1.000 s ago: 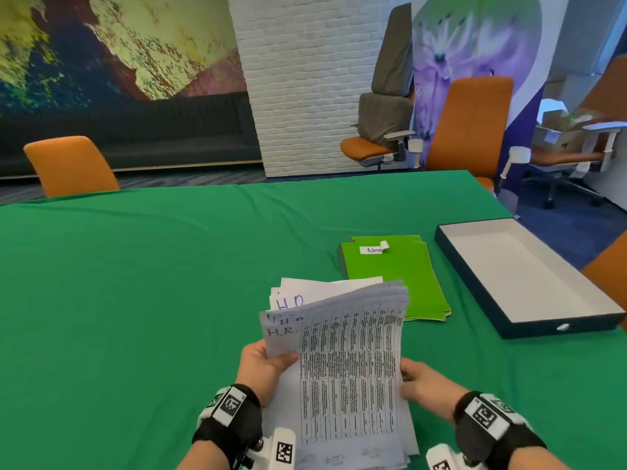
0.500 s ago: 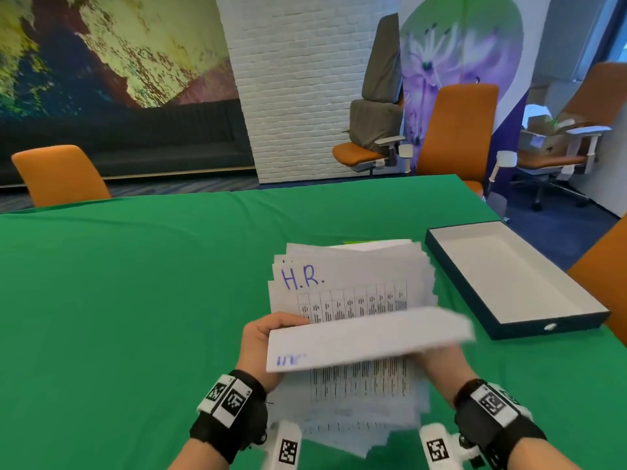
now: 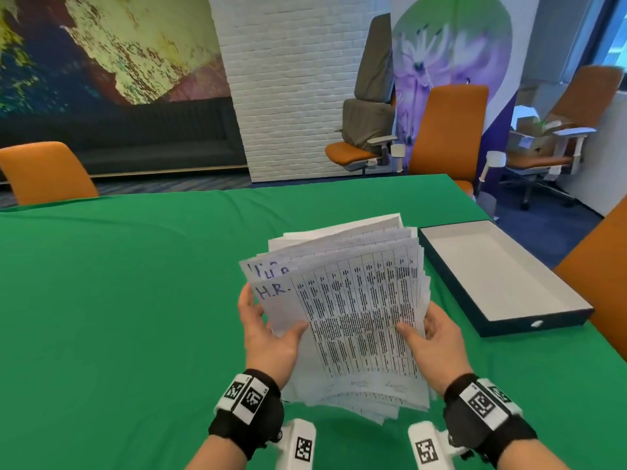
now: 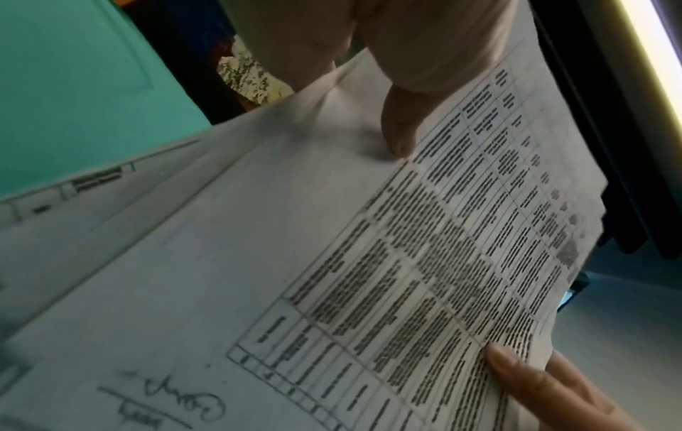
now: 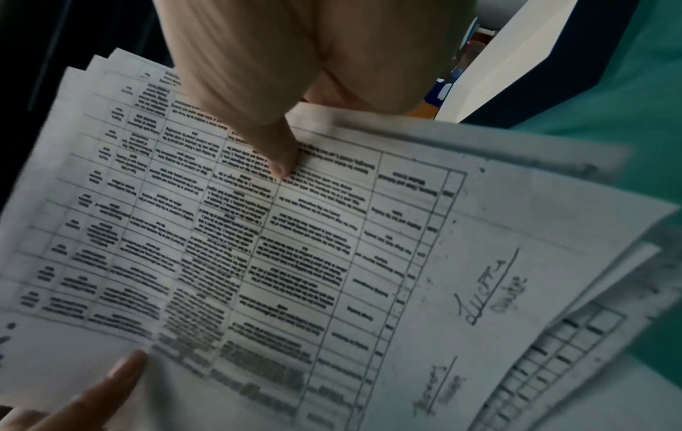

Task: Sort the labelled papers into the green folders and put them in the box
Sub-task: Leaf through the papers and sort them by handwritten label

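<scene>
A thick stack of printed papers [image 3: 353,310], several marked "H.R." in blue at the top left corner, is held up above the green table [image 3: 118,300]. My left hand [image 3: 268,330] grips its left edge, thumb on the top sheet. My right hand [image 3: 431,337] grips the right edge, thumb on the printed table. The wrist views show the same sheets [image 4: 332,262] [image 5: 295,248] with each thumb pressed on top. The open dark box [image 3: 502,276] with a white inside lies to the right. The green folders are hidden behind the papers.
Orange chairs stand at the far left [image 3: 44,171], behind the table [image 3: 448,130] and at the right edge [image 3: 604,276]. A white brick pillar [image 3: 291,86] rises beyond the table.
One sheet that was being flipped across the front half a second ago has settled; the stack is now raised higher and tilted toward me, covering the green folders.
</scene>
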Action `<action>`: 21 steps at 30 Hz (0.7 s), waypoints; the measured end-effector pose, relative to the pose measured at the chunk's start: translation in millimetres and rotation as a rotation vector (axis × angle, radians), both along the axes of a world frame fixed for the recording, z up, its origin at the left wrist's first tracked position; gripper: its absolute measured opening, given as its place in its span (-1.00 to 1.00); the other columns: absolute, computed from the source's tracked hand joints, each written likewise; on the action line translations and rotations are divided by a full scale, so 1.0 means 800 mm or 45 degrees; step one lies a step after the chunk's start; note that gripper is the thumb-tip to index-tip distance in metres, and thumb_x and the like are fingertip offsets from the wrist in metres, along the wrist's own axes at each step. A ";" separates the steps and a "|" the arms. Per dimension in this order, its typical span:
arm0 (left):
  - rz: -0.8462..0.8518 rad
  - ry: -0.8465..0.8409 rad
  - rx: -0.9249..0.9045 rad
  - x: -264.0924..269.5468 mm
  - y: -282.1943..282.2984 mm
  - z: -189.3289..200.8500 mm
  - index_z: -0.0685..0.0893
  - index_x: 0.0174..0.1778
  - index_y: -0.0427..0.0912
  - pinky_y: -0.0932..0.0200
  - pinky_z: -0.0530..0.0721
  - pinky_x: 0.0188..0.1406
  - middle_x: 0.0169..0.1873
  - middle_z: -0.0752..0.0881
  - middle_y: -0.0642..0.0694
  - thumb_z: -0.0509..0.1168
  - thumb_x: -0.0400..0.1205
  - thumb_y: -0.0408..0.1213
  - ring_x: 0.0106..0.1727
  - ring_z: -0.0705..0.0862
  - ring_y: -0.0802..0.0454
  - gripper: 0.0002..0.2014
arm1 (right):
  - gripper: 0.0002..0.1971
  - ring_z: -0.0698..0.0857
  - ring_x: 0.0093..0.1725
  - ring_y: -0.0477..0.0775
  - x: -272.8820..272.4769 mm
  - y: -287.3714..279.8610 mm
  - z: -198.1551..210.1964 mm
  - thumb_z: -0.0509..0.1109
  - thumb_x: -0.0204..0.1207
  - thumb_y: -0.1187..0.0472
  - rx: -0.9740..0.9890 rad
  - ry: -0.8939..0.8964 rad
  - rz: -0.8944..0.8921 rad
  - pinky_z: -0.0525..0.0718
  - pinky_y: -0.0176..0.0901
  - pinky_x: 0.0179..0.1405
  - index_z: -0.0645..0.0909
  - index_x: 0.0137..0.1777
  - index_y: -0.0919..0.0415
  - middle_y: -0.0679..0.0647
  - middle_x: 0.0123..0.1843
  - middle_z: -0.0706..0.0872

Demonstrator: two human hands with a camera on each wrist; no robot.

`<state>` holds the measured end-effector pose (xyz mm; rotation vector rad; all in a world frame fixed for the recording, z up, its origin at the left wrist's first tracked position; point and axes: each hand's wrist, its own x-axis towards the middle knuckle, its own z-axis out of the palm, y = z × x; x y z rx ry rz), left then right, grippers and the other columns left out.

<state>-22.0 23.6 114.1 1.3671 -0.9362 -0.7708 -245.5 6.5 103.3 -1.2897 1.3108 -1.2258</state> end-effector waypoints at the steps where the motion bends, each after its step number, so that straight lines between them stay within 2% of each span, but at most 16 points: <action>1: 0.013 0.044 -0.023 0.002 -0.005 0.000 0.08 0.52 0.20 0.06 0.19 0.51 0.44 0.25 0.23 0.53 0.33 -0.53 0.46 0.29 0.22 0.03 | -0.60 0.64 -0.04 -0.49 0.000 0.000 0.003 0.37 0.51 0.43 -0.011 0.003 -0.011 0.54 -0.59 -0.14 0.54 0.17 -0.10 -0.32 -0.03 0.66; 2: 0.022 0.100 -0.037 0.006 -0.009 0.000 0.17 0.50 0.14 -0.06 0.30 0.50 0.47 0.37 0.09 0.55 0.28 -0.55 0.47 0.40 0.11 0.00 | -0.61 0.65 -0.08 -0.53 0.000 -0.001 0.005 0.36 0.52 0.44 -0.022 0.006 -0.020 0.55 -0.62 -0.17 0.55 0.14 -0.10 -0.32 -0.05 0.67; 3: 0.015 0.142 -0.046 0.009 -0.013 -0.001 0.30 0.45 -0.01 -0.15 0.45 0.43 0.36 0.56 -0.05 0.56 0.24 -0.57 0.37 0.55 0.03 -0.09 | -0.61 0.66 -0.10 -0.56 -0.001 -0.002 0.005 0.36 0.52 0.44 -0.038 0.002 -0.030 0.56 -0.62 -0.17 0.55 0.08 -0.13 -0.32 -0.06 0.68; 4: -0.002 0.150 -0.041 0.010 -0.014 0.001 0.46 0.31 -0.16 -0.17 0.57 0.33 0.17 0.69 -0.08 0.56 0.22 -0.60 0.22 0.66 0.01 -0.25 | -0.61 0.67 -0.11 -0.55 -0.002 -0.002 0.006 0.35 0.53 0.44 -0.050 0.005 -0.039 0.57 -0.59 -0.14 0.55 0.04 -0.16 -0.31 -0.07 0.69; 5: -0.020 0.121 -0.028 0.010 -0.013 0.003 0.59 0.12 -0.16 -0.12 0.63 0.25 0.01 0.75 -0.04 0.55 0.23 -0.61 0.09 0.72 0.05 -0.43 | -0.61 0.68 -0.11 -0.53 -0.002 -0.001 0.007 0.35 0.53 0.44 -0.056 0.009 -0.043 0.57 -0.55 -0.11 0.56 0.02 -0.18 -0.30 -0.06 0.71; 6: -0.021 0.087 -0.003 0.008 -0.011 0.005 0.64 -0.02 -0.10 -0.05 0.66 0.19 -0.08 0.76 0.01 0.54 0.25 -0.60 0.01 0.73 0.11 -0.53 | -0.61 0.69 -0.10 -0.50 -0.003 0.001 0.007 0.35 0.53 0.43 -0.051 0.015 -0.042 0.58 -0.50 -0.07 0.56 0.02 -0.18 -0.29 -0.05 0.71; 7: -0.019 0.071 0.004 0.005 -0.008 0.005 0.65 -0.07 -0.06 -0.01 0.68 0.14 -0.10 0.76 0.03 0.54 0.28 -0.58 -0.02 0.72 0.13 -0.57 | -0.62 0.69 -0.08 -0.47 -0.004 0.001 0.006 0.35 0.53 0.43 -0.043 0.031 -0.033 0.59 -0.44 -0.01 0.56 0.02 -0.18 -0.28 -0.04 0.71; 12: 0.039 0.123 0.027 0.000 -0.009 -0.003 0.59 -0.02 -0.02 -0.01 0.76 -0.03 -0.04 0.74 0.02 0.44 0.44 -0.51 0.00 0.73 0.04 -0.67 | -0.65 0.68 0.10 -0.20 -0.001 0.006 -0.003 0.37 0.54 0.35 0.021 0.126 0.054 0.63 -0.10 0.21 0.54 0.04 -0.21 -0.25 0.03 0.70; 14: 0.005 0.080 0.032 -0.005 -0.009 -0.004 0.56 0.03 0.04 -0.08 0.74 0.04 0.00 0.72 0.04 0.38 0.50 -0.49 0.07 0.73 -0.01 -0.66 | -0.66 0.66 0.14 -0.16 0.006 0.009 -0.005 0.36 0.55 0.33 0.035 0.125 0.086 0.59 -0.13 0.23 0.51 0.04 -0.22 -0.29 0.04 0.67; 15: -0.018 0.048 0.024 -0.008 -0.009 -0.004 0.53 0.05 0.07 -0.10 0.72 0.10 0.03 0.71 0.05 0.37 0.51 -0.49 0.11 0.71 -0.01 -0.63 | -0.65 0.65 0.11 -0.21 0.011 0.012 -0.004 0.36 0.55 0.34 0.040 0.121 0.110 0.59 -0.16 0.24 0.50 0.04 -0.22 -0.30 0.02 0.65; 17: -0.025 -0.011 0.022 -0.010 -0.009 -0.005 0.45 0.17 0.08 -0.12 0.63 0.26 0.14 0.65 0.03 0.40 0.49 -0.48 0.21 0.65 0.00 -0.54 | -0.63 0.61 0.08 -0.34 0.019 0.015 -0.002 0.40 0.52 0.35 0.033 0.127 0.129 0.58 -0.09 0.31 0.48 0.11 -0.16 -0.30 0.04 0.64; 18: -0.011 -0.041 0.029 -0.010 -0.009 -0.005 0.38 0.28 0.04 -0.15 0.56 0.34 0.22 0.61 -0.01 0.43 0.47 -0.45 0.28 0.60 -0.02 -0.44 | -0.58 0.60 0.11 -0.34 0.020 0.015 0.000 0.42 0.49 0.35 0.015 0.125 0.108 0.55 -0.03 0.35 0.45 0.20 -0.12 -0.28 0.08 0.63; 20: -0.008 -0.082 0.025 -0.008 -0.007 -0.002 0.21 0.44 0.11 -0.20 0.44 0.45 0.35 0.52 -0.04 0.48 0.43 -0.39 0.39 0.50 -0.04 -0.23 | -0.38 0.57 0.26 -0.18 0.018 0.009 0.002 0.46 0.44 0.37 -0.054 0.112 0.013 0.46 0.06 0.45 0.31 0.41 -0.06 -0.19 0.25 0.58; 21: -0.026 -0.095 0.001 -0.008 -0.005 0.002 0.14 0.48 0.13 -0.17 0.40 0.47 0.34 0.50 0.01 0.49 0.43 -0.41 0.40 0.49 0.00 -0.16 | -0.26 0.50 0.38 -0.10 0.017 0.006 0.004 0.48 0.42 0.38 -0.096 0.112 -0.035 0.38 0.10 0.51 0.21 0.49 -0.10 -0.11 0.38 0.51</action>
